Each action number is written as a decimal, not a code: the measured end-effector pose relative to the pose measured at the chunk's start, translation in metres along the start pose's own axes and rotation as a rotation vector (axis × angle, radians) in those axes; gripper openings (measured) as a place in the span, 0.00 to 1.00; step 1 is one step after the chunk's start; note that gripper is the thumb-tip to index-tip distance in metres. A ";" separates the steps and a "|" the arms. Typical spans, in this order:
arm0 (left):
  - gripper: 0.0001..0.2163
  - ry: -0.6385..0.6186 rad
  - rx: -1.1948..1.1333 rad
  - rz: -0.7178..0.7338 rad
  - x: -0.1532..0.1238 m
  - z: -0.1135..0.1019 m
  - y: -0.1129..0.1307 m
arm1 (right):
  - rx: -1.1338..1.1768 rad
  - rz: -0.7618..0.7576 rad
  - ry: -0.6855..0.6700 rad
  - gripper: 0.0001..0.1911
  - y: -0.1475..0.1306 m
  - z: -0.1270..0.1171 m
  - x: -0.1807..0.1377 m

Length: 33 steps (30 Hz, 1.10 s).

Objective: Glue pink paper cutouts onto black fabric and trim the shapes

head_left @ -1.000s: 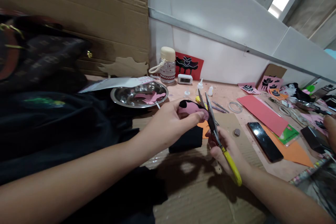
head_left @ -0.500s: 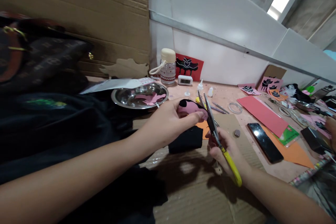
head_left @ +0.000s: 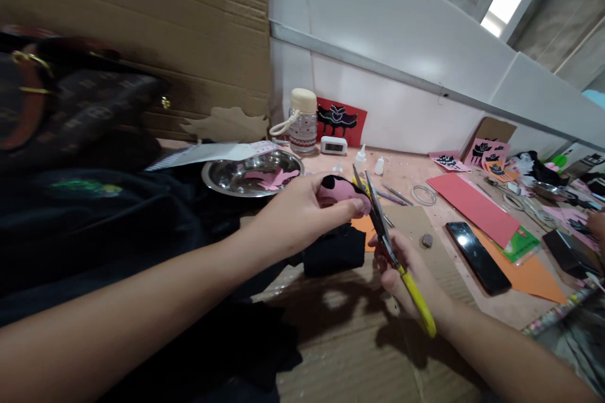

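Observation:
My left hand point(head_left: 302, 211) pinches a small curved piece of pink paper with black patches point(head_left: 341, 187) between thumb and fingers. My right hand point(head_left: 409, 271) is wrapped round yellow-handled scissors point(head_left: 382, 236). Their blades are parted and point up and away from me, right beside the edge of the pink piece. Whether the blades touch it I cannot tell. Below my left hand lies a folded black cloth point(head_left: 334, 253), with an orange sheet point(head_left: 363, 232) partly showing behind it.
A steel bowl point(head_left: 220, 186) holds pink scraps. Behind stand a bottle point(head_left: 302, 123), a small digital clock point(head_left: 333, 145) and glue bottles point(head_left: 360, 156). To the right lie a phone point(head_left: 477, 258) and a red-pink sheet point(head_left: 472, 204). Another person's hand point(head_left: 596, 227) shows at the right edge.
The pink piece and my left hand have shifted slightly left. The scissors' blades have tilted a little left and stand slightly wider apart.

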<state>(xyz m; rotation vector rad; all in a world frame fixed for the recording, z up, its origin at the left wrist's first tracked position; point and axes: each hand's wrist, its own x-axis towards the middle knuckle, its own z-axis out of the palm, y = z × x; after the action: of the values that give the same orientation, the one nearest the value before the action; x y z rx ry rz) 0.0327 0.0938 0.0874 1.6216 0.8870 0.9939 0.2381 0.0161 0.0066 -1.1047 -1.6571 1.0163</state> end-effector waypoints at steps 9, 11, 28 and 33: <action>0.11 -0.008 0.039 -0.026 -0.001 0.003 0.003 | -0.019 0.002 0.028 0.31 0.002 0.000 0.000; 0.11 0.000 0.039 -0.028 -0.002 0.004 0.003 | -0.023 0.003 0.033 0.32 0.002 0.000 0.000; 0.10 0.004 0.003 0.000 -0.005 0.006 0.004 | 0.007 -0.010 0.037 0.30 0.004 0.001 0.000; 0.11 0.004 0.042 0.009 -0.005 0.005 0.001 | -0.022 0.007 0.049 0.32 0.001 0.002 0.001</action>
<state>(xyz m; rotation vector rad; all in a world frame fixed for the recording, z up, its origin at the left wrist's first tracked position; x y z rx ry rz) 0.0349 0.0873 0.0868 1.6607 0.9095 0.9912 0.2363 0.0170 0.0058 -1.1416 -1.6302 0.9695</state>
